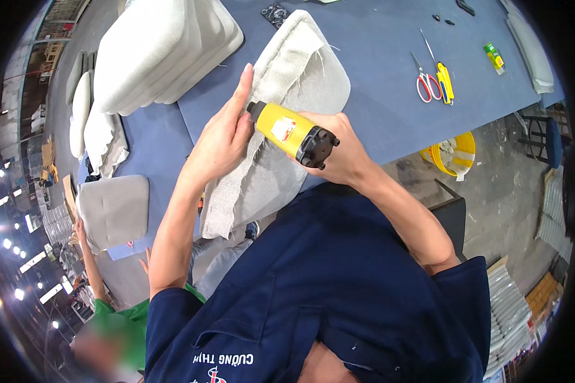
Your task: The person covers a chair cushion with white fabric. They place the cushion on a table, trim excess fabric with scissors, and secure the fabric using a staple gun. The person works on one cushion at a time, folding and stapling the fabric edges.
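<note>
My right hand [342, 153] grips a yellow power stapler [292, 133] with a black rear end, its nose pointed at the edge of a grey fabric-covered cushion [300, 83] lying on the blue table [377, 64]. My left hand [227, 131] lies flat on the loose woven fabric flap [236, 191] that hangs over the table edge, fingers stretched toward the stapler's tip.
Stacked pale cushions [160, 51] lie at the far left of the table. Red-handled scissors [426, 83] and a yellow cutter [445, 83] lie at the right. A yellow bucket [457, 153] stands on the floor. Another person in green [118, 316] works at the lower left beside a grey cushion [112, 210].
</note>
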{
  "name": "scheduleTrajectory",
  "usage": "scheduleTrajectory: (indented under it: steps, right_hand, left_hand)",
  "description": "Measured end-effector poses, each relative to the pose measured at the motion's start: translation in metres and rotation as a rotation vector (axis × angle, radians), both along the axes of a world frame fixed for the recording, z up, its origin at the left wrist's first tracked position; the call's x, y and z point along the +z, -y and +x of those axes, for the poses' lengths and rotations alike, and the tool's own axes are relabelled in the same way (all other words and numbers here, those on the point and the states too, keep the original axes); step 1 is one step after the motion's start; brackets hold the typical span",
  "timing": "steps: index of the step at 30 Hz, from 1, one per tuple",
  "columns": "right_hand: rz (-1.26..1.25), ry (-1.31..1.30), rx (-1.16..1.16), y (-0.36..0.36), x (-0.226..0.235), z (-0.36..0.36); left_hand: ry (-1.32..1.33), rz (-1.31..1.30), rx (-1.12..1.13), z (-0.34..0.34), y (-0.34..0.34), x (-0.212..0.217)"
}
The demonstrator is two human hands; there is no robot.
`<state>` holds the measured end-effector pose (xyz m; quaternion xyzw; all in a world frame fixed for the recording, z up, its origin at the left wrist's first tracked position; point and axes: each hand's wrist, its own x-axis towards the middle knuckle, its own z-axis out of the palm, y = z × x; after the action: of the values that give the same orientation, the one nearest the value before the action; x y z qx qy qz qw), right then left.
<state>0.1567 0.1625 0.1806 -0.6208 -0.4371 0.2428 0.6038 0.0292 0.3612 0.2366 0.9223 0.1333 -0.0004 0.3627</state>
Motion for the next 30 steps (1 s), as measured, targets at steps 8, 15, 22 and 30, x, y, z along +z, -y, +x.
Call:
scheduleTrajectory:
  steps: [8, 15, 22, 30]
  right_hand:
    - [-0.003, 0.025, -0.101, 0.032, 0.010, -0.006]
    - [0.060, -0.101, -0.083, 0.088, 0.041, -0.005]
    - [0.452, -0.655, -0.351, 0.129, 0.061, -0.034]
    - [0.411, -0.713, -0.634, 0.164, 0.104, 0.036]
  left_hand:
    - [0.125, -0.075, 0.021, -0.008, 0.018, -0.002]
    - [0.214, -0.280, -0.283, 0.015, 0.090, 0.049]
    - [0.168, -0.298, -0.287, 0.062, 0.134, 0.060]
    - [0.263, -0.319, -0.253, 0.122, 0.188, 0.058]
